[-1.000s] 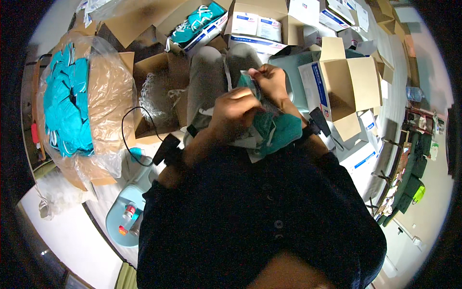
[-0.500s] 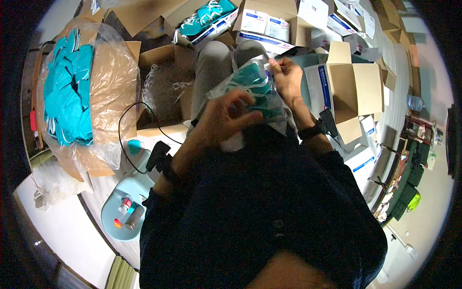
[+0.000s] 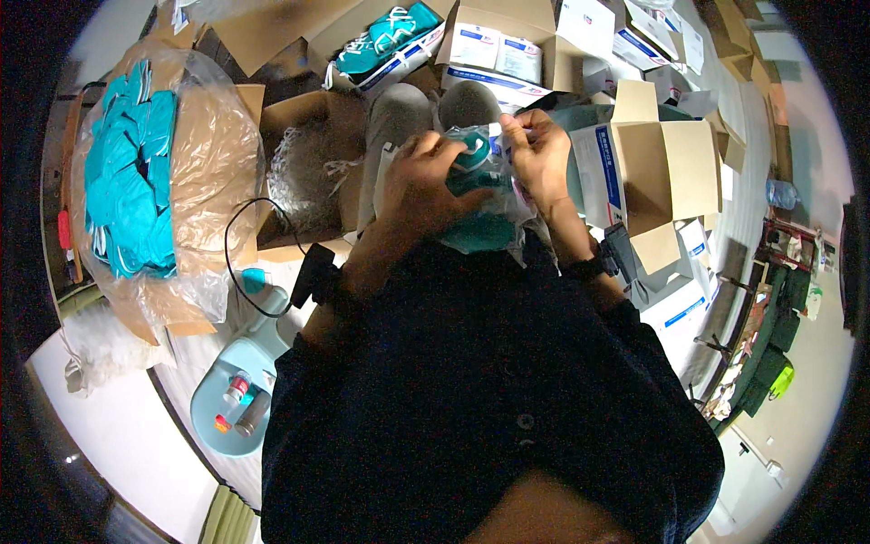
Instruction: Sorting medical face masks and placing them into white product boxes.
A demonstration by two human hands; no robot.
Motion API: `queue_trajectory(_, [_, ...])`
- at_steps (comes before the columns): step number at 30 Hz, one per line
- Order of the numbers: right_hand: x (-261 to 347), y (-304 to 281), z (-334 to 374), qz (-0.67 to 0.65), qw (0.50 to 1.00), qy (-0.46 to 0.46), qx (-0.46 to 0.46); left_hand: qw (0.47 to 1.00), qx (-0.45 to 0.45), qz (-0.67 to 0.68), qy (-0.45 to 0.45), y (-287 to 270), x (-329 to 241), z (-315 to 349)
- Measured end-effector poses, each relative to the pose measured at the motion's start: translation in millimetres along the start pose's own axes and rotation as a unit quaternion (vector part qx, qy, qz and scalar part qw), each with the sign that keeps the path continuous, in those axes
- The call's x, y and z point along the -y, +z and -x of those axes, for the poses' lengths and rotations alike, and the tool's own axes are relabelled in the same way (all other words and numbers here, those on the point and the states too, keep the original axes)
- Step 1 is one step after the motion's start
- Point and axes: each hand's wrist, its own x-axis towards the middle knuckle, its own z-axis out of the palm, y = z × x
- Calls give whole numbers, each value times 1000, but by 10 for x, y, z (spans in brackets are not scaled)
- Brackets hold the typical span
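A clear plastic bag [image 3: 494, 204] with a folded teal item [image 3: 475, 152] in it lies across my lap, between my hands. My left hand [image 3: 419, 186] is curled over the bag's left side, thumb and fingers on either side of the teal item; part of the bag is hidden beneath it. At the upper right edge of the bag, my right hand [image 3: 542, 156] pinches the plastic between thumb and forefinger. A whitish, partly printed patch shows beside the right fingertips, too small to make out.
At left, a plastic-lined carton [image 3: 217, 136] holds many teal pieces [image 3: 131, 199]. An open carton [image 3: 317, 163] with plastic scraps is beside my knees. Ahead stand cartons with white packets [image 3: 518, 59] and teal bundles [image 3: 391, 38]. An open box [image 3: 648, 172] stands at right, a blue stool [image 3: 217, 403] at lower left.
My left hand has moved up and closed round the bag from hovering over it with spread fingers. The teal item shows bunched up now. My right hand keeps its pinch at the edge.
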Motion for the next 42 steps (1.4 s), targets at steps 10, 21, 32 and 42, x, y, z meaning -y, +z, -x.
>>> queue_trajectory(10, [-93,8,25,1,1000,10,-18,960,-14,182,-210,-30,136,-69])
queue_trajectory(21, [6,28,74,-19,998,-52,-3,996,67,50,-1,44,152,-79])
queue_trajectory(32, [71,-78,-38,-25,999,-15,-14,985,50,137,-88,112,167,-69])
queue_trajectory(42, [-41,-8,-38,-33,999,24,-12,938,-2,270,-218,106,141,27])
